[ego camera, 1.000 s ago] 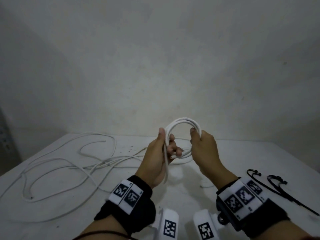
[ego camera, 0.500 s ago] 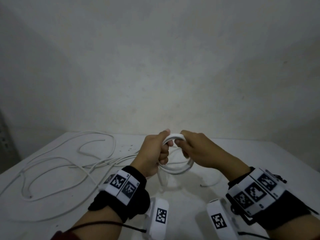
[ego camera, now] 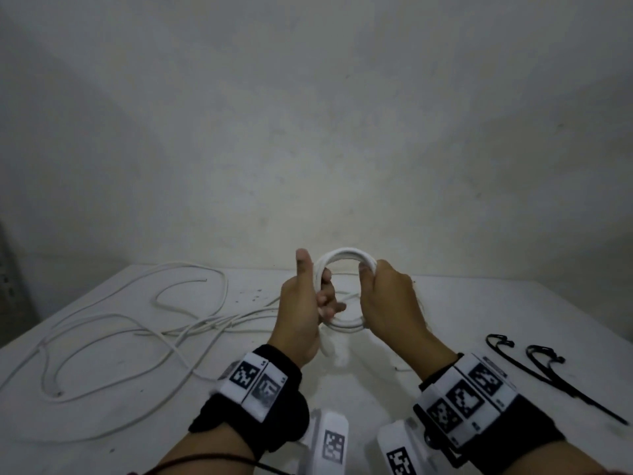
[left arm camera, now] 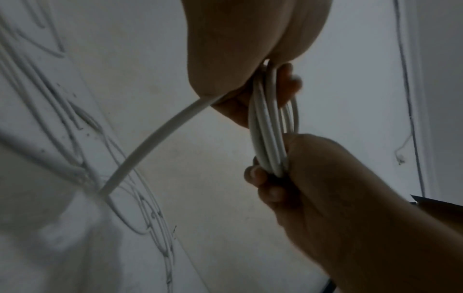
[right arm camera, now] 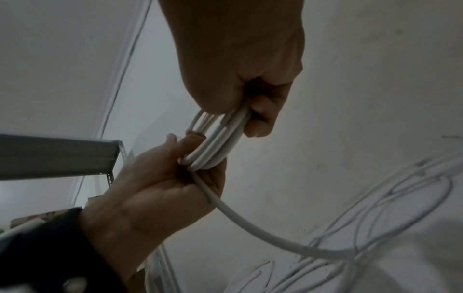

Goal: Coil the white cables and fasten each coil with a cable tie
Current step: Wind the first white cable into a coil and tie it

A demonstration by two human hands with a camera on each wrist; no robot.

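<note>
Cable coil (ego camera: 344, 258) gripped upright between left hand (ego camera: 301, 313) and right hand (ego camera: 390, 303).

Loose white cable (ego camera: 113, 323) sprawls over the left half of the bench (ego camera: 479, 303), and two black cable ties (ego camera: 534, 368) lie at the right. Between them, under the raised hands, the surface looks open.
</note>
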